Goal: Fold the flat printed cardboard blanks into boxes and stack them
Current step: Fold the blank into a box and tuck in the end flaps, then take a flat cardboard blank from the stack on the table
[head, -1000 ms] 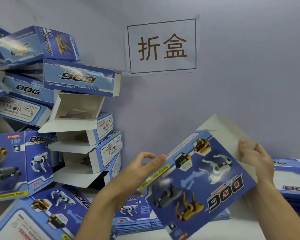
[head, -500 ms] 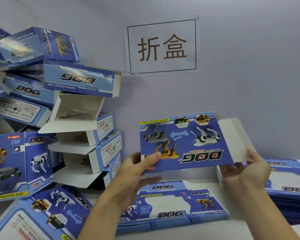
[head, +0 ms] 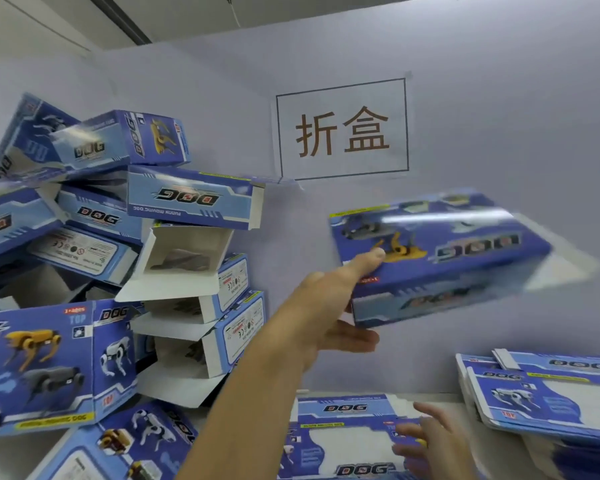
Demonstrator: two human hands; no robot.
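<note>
A pale lilac wall (head: 499,116) bears a framed paper sign (head: 342,129).

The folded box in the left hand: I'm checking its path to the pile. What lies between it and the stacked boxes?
In the head view, only bare wall shows between the folded box and the stacked boxes.

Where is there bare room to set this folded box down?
Little bare table shows: a thin strip along the wall, between the flat blanks under the right hand and the stack of blanks at right. The pile of folded boxes crowds the left. The left hand holds the box aloft.
</note>
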